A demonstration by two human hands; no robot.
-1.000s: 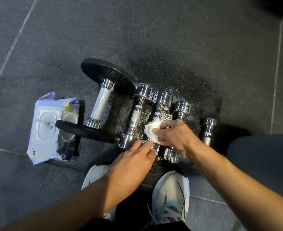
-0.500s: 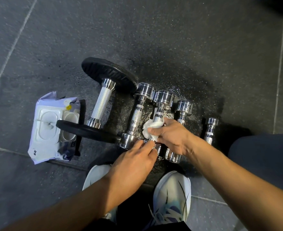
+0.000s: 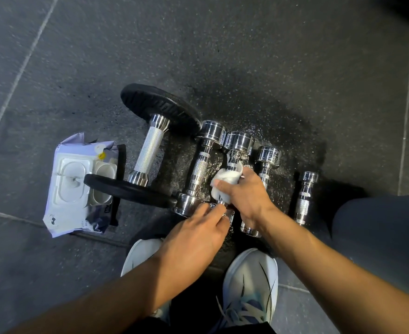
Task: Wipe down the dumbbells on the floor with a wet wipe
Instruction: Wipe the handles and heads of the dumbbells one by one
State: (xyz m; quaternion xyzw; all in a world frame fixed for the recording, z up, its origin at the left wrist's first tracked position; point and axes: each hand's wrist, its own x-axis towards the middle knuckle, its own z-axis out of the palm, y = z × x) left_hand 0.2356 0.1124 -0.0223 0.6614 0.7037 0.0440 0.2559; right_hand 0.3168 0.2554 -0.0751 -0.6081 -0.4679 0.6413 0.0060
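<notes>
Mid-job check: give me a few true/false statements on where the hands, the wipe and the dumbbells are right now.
1. The right hand presses the wet wipe onto the handle of a chrome dumbbell. True.
2. The wipes pack lies on the floor to the left of the black-plate dumbbell. True.
3. The left hand is lifting the black-plate dumbbell. False: its fingers rest on the near end of the chrome dumbbell being wiped.
4. The smallest dumbbell touches its neighbour. False: it lies apart at the right end of the row.
</notes>
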